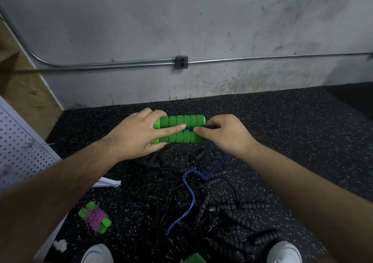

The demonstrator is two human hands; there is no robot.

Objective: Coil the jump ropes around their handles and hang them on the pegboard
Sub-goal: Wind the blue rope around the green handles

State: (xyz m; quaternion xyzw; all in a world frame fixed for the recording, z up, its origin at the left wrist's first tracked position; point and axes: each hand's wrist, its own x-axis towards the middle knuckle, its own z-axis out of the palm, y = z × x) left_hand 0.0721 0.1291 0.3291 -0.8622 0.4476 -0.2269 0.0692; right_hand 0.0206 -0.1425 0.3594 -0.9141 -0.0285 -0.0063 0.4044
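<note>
Two green ribbed foam handles (186, 121) lie side by side, held up in front of me above the floor. My left hand (139, 135) grips their left end, with its thumb pressed along the seam between them. My right hand (222, 135) pinches the blue rope (190, 194) at the handles' right end. The blue rope hangs down from there and curls over the floor. A second pair of green handles wound with pink rope (94, 217) lies on the floor at the lower left.
A tangle of black jump ropes with ribbed black handles (228, 210) covers the speckled black floor (302, 141) below my hands. A white pegboard (18, 151) leans at the left. My white shoes (283, 252) are at the bottom edge. A grey wall with conduit (262, 58) stands behind.
</note>
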